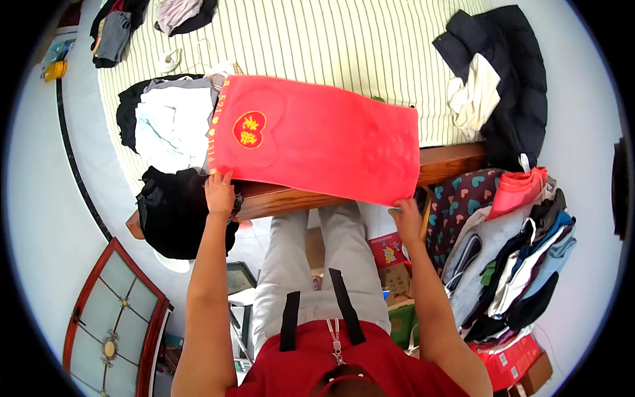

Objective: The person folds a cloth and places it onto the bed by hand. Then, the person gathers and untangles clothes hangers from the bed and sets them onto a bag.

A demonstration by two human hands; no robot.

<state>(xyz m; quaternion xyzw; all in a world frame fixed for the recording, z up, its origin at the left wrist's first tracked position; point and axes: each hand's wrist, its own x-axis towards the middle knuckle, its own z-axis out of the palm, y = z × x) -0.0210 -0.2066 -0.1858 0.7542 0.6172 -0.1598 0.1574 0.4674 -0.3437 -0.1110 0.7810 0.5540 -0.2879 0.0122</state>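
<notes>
A red towel [324, 139] with a heart patch and yellow lettering at its left end lies spread over the near edge of the bed. My left hand [219, 193] grips its near left corner, fingers closed on the cloth. At the near right corner, my right hand [407, 218] pinches the towel's edge. White folded clothing [173, 126] sits just left of the towel, and a black garment [175, 212] hangs over the bed edge beside my left hand.
A striped sheet [297, 40] covers the bed, with a wooden rail [291, 201] along its near side. A black puffer jacket [519, 79] and cream cloth [475, 96] lie at right. Below them is a pile of clothes [509, 258]. A glass-paned door [116, 324] stands lower left.
</notes>
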